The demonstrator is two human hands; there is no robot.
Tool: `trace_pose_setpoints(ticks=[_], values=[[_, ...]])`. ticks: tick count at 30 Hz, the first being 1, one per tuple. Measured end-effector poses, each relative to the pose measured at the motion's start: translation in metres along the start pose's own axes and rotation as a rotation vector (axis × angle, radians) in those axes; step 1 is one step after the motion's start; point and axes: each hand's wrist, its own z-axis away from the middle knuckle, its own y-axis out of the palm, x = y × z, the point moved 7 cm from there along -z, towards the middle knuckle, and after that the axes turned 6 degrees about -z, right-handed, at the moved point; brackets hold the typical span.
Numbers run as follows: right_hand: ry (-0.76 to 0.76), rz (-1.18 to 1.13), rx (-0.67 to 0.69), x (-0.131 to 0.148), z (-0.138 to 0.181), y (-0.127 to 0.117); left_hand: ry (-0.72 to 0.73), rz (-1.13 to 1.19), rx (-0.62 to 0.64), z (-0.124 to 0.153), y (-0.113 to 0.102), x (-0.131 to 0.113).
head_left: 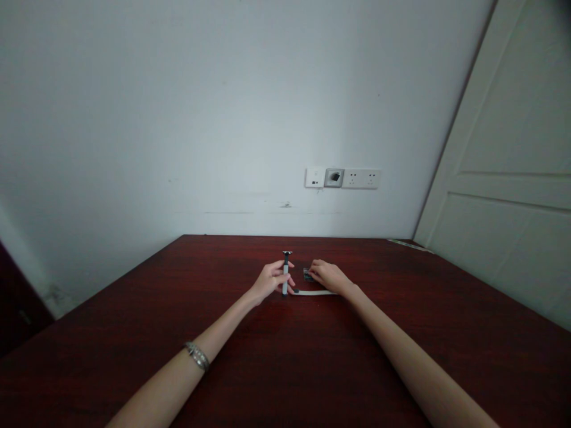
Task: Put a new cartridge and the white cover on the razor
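My left hand (271,278) is closed around the handle of a razor (285,279), which stands upright with its head at the top. The handle is pale with dark ends. To the right, my right hand (331,276) has its fingers bent down at a small dark green and clear piece (307,274) that looks like a case; the fingertips partly hide it. In front of that lies a long, thin white thing (314,292) with a dark left end, its right end hidden by my right wrist.
The dark red wooden table (285,368) reaches back to a white wall (200,119) with a row of sockets (360,179). A pale panelled door (504,208) stands at the right. A thin strip (410,245) lies by the table's far right corner.
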Motion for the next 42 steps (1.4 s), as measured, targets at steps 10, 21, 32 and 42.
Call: trace_pose_setpoints(ticks=[10,21,32,42], values=[[0.042,-0.118,0.009,-0.009,0.001,0.003,-0.002,0.005,0.012,0.0,0.0,0.002],[0.018,-0.269,-0.148,-0.012,0.0,-0.004,0.014,0.005,-0.056,-0.002,-0.004,0.002],[0.108,-0.695,-0.363,-0.028,0.009,-0.043,0.065,-0.006,-0.065,-0.001,-0.002,-0.01],[0.197,-1.176,-0.137,0.0,0.009,-0.048,0.075,0.044,-0.041,-0.001,-0.001,-0.014]])
